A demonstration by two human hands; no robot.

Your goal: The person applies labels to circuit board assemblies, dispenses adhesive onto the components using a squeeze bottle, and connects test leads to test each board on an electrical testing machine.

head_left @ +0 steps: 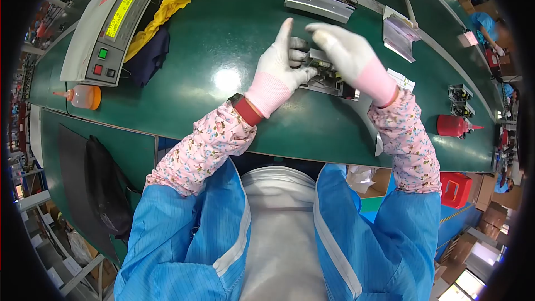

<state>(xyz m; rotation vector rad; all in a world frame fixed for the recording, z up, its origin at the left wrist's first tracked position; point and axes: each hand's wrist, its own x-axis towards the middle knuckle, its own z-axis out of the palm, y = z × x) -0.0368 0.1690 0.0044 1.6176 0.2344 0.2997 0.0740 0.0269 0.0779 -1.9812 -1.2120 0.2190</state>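
My left hand (281,61), in a white glove with a pink cuff, is at the left end of a power supply board in a metal frame (326,81). Its index finger points up and away, two other fingers are bent, and the thumb is apart from them, beside the frame; whether it grips the frame I cannot tell. Over the far right part of the same unit hovers my right hand (348,53), gloved alike, with fingers stretched to the left and slightly blurred. No object shows in it, though its palm side is hidden. Part of the unit is covered by both hands.
A tester with a lit yellow display (106,28) stands at left, near a yellow cloth (161,19) and an orange-capped bottle (83,97). Behind are a metal channel fixture (317,3) and an angled metal piece (400,36). A red bottle (452,126) lies right, near circuit units (461,100).
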